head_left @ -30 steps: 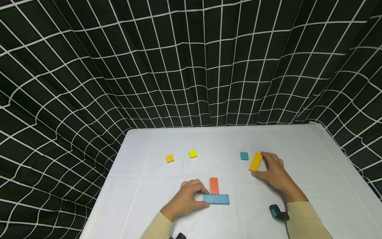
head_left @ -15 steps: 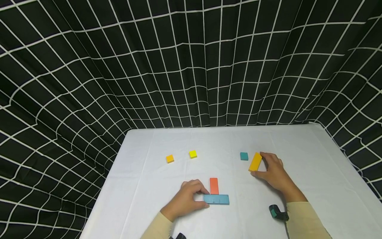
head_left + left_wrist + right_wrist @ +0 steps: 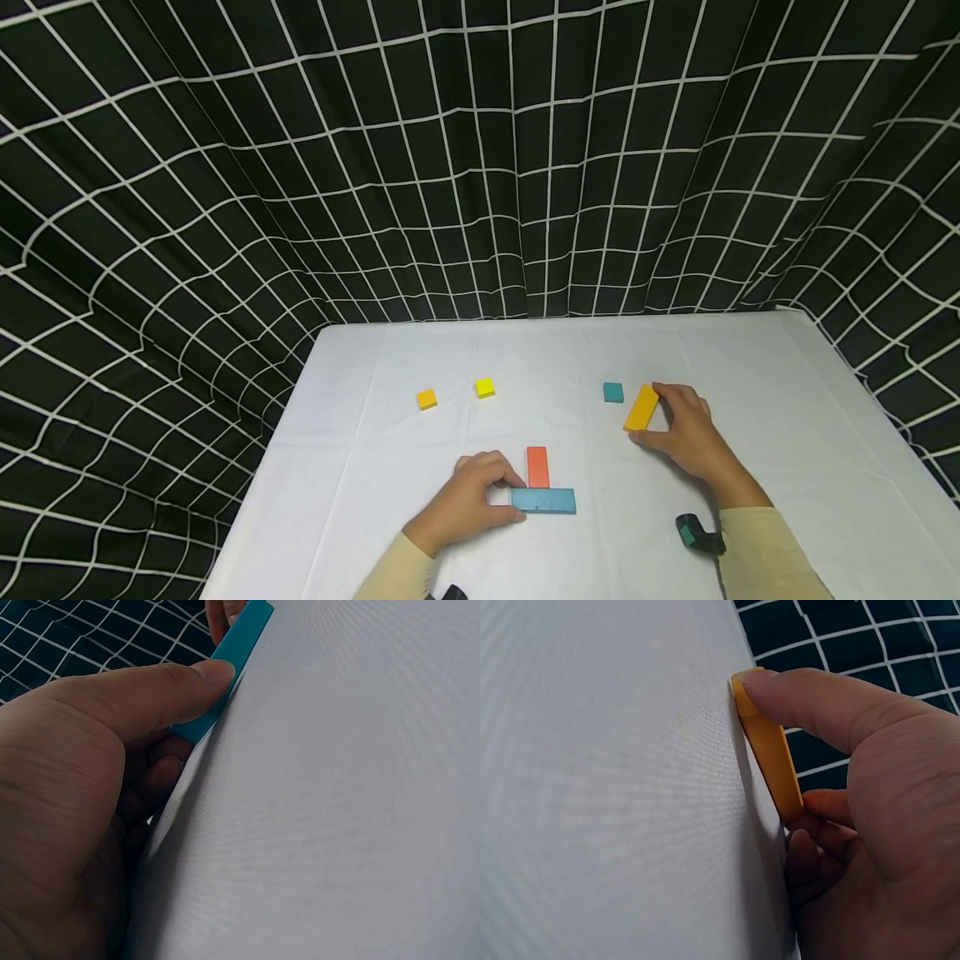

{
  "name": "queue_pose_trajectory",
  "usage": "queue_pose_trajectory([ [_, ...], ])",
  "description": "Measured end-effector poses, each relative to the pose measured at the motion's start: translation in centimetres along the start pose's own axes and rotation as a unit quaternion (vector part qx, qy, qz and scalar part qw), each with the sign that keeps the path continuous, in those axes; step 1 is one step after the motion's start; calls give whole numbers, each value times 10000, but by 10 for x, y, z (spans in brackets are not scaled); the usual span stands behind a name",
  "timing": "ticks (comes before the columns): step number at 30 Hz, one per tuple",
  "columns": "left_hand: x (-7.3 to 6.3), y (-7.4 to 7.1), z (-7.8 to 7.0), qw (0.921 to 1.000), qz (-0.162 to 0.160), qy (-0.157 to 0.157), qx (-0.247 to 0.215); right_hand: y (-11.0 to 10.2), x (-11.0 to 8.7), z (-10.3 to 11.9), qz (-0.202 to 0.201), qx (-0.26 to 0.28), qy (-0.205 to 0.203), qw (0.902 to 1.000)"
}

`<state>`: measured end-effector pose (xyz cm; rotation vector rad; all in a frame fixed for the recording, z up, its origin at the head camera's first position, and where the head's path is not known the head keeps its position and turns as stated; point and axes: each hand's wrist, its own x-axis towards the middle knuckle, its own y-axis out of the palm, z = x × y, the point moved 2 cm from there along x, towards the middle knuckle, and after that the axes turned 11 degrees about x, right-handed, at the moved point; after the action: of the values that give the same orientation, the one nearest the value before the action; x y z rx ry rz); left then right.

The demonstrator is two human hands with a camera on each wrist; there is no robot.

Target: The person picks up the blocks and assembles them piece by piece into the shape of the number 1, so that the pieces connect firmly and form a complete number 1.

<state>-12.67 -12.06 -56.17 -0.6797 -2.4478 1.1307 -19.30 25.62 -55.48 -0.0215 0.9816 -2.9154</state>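
Observation:
Near the front middle of the table, my left hand [image 3: 471, 497] pinches the left end of a long blue block [image 3: 543, 501], thumb on the near side and fingers on the far side. A red block [image 3: 537, 467] stands end-on against the blue block's far edge, so the two form an upside-down T. Farther right, my right hand [image 3: 686, 429] holds an orange rectangular block [image 3: 642, 407] by its two ends, the thumb at the near end. In the right wrist view the orange block [image 3: 771, 754] is low at the cloth. Just left of it lies a small teal block [image 3: 613, 392].
Two small square blocks, one orange [image 3: 427, 399] and one yellow [image 3: 485, 387], lie at the back left of the white-covered table [image 3: 360, 517]. A black curtain with a white grid [image 3: 480, 192] surrounds the table's back and sides. Dark wrist devices [image 3: 699, 534] sit by the sleeves.
The orange block and my right hand have shifted very slightly toward the left and the near side. My left hand, the blue block and the red block look unmoved.

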Motion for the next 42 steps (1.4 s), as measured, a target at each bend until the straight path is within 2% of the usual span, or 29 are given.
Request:
queue_pose_trajectory([
  [24,-1,0,1,10000,-9,11,21,0,-1,1,-131,131,-143,9997],
  [32,-1,0,1,10000,7,6,31,-2,-2,6,-234,307,-97,9992],
  [42,0,-2,0,10000,56,-23,-25,-2,-2,10,-418,401,-240,9980],
])
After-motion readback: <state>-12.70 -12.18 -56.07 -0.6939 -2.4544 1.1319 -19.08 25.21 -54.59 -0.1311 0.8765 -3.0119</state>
